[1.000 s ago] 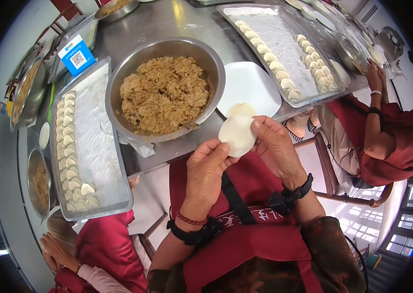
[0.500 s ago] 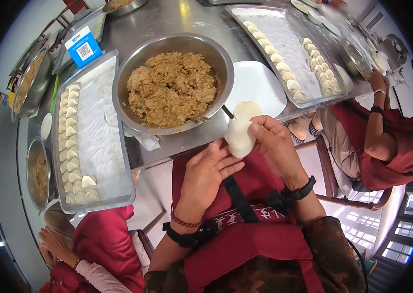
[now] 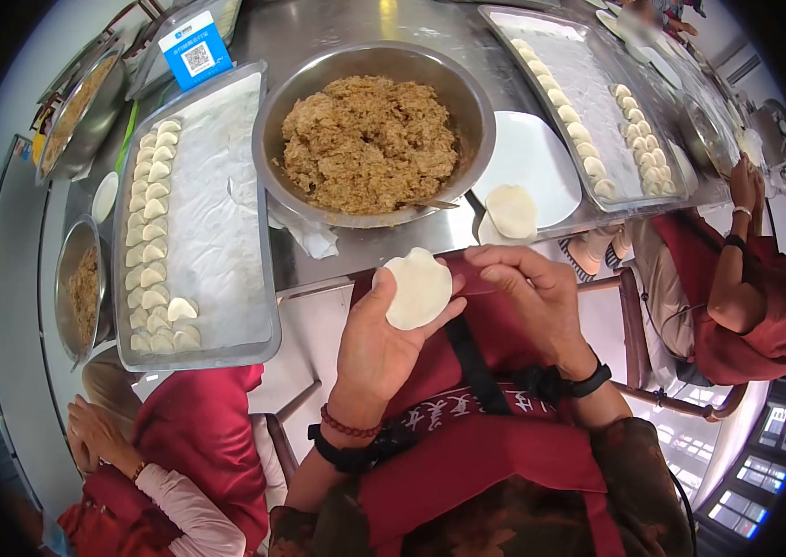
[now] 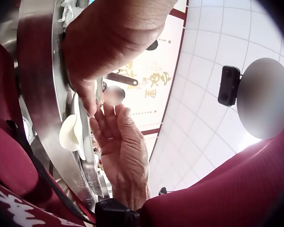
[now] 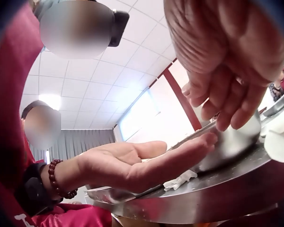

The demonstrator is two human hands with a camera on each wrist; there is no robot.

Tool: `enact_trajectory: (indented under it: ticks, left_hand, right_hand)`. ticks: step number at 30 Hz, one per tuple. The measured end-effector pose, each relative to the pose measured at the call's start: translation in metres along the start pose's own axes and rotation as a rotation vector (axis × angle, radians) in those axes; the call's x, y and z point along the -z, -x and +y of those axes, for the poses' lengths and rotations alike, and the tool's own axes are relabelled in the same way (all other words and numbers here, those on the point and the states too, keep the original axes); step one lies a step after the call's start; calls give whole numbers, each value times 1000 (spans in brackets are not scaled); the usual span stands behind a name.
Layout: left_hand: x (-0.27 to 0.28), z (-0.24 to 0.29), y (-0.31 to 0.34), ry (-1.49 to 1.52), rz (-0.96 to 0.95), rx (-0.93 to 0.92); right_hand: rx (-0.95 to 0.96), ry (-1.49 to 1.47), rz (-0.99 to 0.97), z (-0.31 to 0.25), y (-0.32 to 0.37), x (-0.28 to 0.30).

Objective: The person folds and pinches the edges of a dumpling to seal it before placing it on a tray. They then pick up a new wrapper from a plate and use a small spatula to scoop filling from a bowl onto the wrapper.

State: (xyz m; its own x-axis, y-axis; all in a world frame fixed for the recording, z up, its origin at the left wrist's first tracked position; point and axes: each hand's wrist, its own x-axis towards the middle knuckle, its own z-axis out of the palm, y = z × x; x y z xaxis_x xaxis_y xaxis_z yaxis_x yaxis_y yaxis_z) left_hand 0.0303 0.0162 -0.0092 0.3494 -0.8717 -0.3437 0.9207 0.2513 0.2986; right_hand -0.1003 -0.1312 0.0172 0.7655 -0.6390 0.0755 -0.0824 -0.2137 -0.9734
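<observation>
A round white dumpling wrapper [image 3: 419, 290] lies across the fingers of my left hand [image 3: 376, 348], which faces palm up with the thumb along the wrapper's left edge. In the right wrist view the fingers of that hand stretch out nearly straight. My right hand [image 3: 537, 295] is just to the right, holding nothing, its fingers loosely bent toward the wrapper. Beyond both hands stands a steel bowl [image 3: 267, 158] of brown minced filling [image 3: 370, 144], a utensil handle [image 3: 430, 203] at its near rim. More wrappers [image 3: 511, 212] overlap the near edge of a white plate [image 3: 541, 153].
Trays with rows of folded dumplings stand left [image 3: 216, 213] and back right [image 3: 551, 56]. A crumpled tissue [image 3: 314, 237] lies by the bowl. Smaller filling bowls [image 3: 82, 288] line the left side. A blue QR-code card [image 3: 195, 54] stands behind the left tray. People sit on both sides.
Both hands held the wrapper a second ago; the right hand has let go and the wrapper now lies on the left hand. The left fingers have straightened. The head view has shifted.
</observation>
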Motion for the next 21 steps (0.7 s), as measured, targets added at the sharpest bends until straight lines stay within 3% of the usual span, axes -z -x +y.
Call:
enact_trajectory:
  ticks: [4,8,16,21]
  left_hand:
    - [4,3,5,-62,102,-79]
    - [14,6,6,-49,169,-70]
    - [17,11,5,-69,267,-118]
    - [18,14,3,-44,209,-111]
  right_hand:
    - [84,90,122,1,-11,3]
    - [340,391,208,4,-33,6]
    - [529,666,36,-19,-67,-9]
    - [684,728,-49,-16,-84,-12]
